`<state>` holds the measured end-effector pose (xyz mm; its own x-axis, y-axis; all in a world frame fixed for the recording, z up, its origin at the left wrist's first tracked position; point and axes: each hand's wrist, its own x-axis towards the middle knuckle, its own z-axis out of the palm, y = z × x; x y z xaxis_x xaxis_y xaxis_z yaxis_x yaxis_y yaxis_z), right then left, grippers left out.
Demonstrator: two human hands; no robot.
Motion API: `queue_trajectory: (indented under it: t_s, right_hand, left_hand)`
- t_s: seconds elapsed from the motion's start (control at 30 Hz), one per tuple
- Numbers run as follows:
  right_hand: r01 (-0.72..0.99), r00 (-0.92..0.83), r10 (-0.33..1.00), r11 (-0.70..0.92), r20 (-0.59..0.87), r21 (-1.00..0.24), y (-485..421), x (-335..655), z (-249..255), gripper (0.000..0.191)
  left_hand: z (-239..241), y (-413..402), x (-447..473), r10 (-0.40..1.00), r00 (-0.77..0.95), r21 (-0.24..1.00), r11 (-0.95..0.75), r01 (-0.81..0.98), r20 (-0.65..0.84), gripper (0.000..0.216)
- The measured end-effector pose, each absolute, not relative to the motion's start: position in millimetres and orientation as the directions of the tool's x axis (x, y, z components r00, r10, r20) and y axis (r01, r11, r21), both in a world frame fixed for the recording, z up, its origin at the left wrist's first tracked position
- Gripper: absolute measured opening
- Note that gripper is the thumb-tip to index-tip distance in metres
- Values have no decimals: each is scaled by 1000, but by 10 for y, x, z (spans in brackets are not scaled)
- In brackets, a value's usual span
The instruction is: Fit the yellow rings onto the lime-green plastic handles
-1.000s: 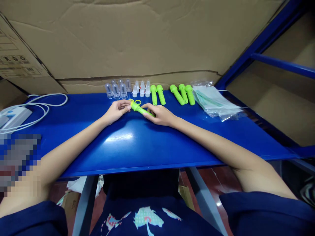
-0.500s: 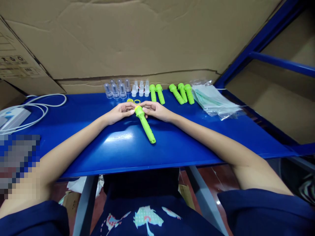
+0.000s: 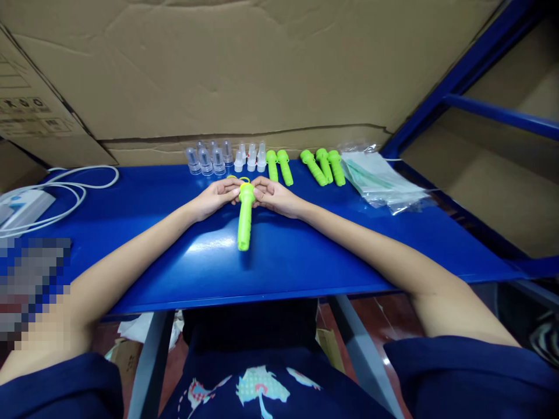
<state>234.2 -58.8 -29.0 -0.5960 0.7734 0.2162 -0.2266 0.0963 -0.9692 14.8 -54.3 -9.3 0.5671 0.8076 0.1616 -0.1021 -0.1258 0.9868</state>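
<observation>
A long green plastic tube (image 3: 245, 219) points toward me over the blue table (image 3: 305, 250). Both hands pinch its far, wider end. My left hand (image 3: 217, 198) grips that end from the left, fingers closed on it. From the right, my right hand (image 3: 273, 196) holds the same end with its fingertips. Small yellow rings (image 3: 243, 180) lie just behind the hands.
Along the back edge stand several clear caps (image 3: 208, 157), small white nozzles (image 3: 250, 157), and several more green tubes (image 3: 322, 166). Clear plastic bags (image 3: 381, 180) lie at the right. A white device with cable (image 3: 26, 206) sits far left. Cardboard (image 3: 244, 70) walls the back.
The green tube has swung from lying across the table between my hands to pointing toward me, its near end then drifting left. My hands have come together at its far end.
</observation>
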Motion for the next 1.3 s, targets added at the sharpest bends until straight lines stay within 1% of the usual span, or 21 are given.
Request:
queue_trajectory:
  t_s: [0.13, 0.27, 0.33, 0.5, 0.7, 0.87, 0.93, 1.03, 1.13, 1.3]
  right_hand:
    - [-263, -545, 811, 78, 215, -962, -577, 2325, -318, 52]
    - [-237, -507, 827, 138, 244, -962, -549, 2313, -342, 53]
    - [-219, -489, 833, 171, 260, -961, -537, 2313, -350, 54]
    - [-230, -445, 842, 222, 305, -948, -527, 2313, -365, 59]
    - [-205, -419, 855, 240, 307, -949, -544, 2283, -364, 60]
    - [-129, -394, 859, 299, 326, -945, -548, 2284, -347, 58]
    - [-51, -363, 863, 360, 353, -932, -558, 2297, -329, 56]
    - [51, -328, 837, 478, 437, -877, -583, 2314, -292, 54]
    - [71, -319, 802, 552, 506, -831, -611, 2320, -257, 53]
    - [82, -293, 791, 581, 537, -810, -637, 2313, -222, 53]
  left_hand:
    - [-103, -587, 212, 845, 520, 988, -66, -137, 128, 51]
    - [-52, -709, 278, 880, 465, 994, -59, -91, 94, 45]
    - [-31, -781, 317, 873, 474, 993, -95, -65, 115, 48]
    - [-74, -878, 416, 848, 470, 960, -280, 5, 245, 68]
    - [-107, -849, 448, 875, 401, 954, -301, 15, 270, 60]
    - [-72, -852, 433, 884, 392, 961, -275, -8, 256, 61]
    - [-70, -858, 428, 896, 359, 961, -275, -14, 262, 61]
    - [-75, -857, 416, 912, 314, 963, -269, -28, 264, 61]
    - [-87, -837, 400, 907, 329, 964, -260, -54, 263, 63]
    - [-116, -796, 375, 908, 355, 975, -209, -82, 224, 64]
